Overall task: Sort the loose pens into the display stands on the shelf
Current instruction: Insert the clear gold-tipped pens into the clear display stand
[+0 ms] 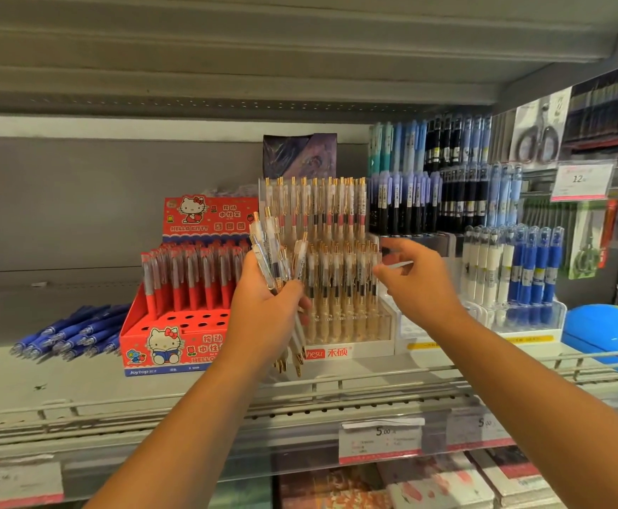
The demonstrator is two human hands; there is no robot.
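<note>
Left hand [265, 310] clenched round a fanned bundle of clear gold-clipped pens [271, 244], right hand [417, 279] apparently pinching a blurred single pen [401, 265] just before the clear acrylic stand [366, 349] mid-shelf [79, 376]: light, stiff, probably slick barrels, best pinched mid-barrel.

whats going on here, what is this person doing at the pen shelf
A person is sorting pens at a shop shelf. Their left hand grips a bunch of gold-clipped white pens in front of the clear display stand, which holds rows of matching pens. The right hand, beside the stand, seems to pinch a single pen, though it is blurred. Loose blue pens lie on the shelf left of a red Hello Kitty pen box.
</note>
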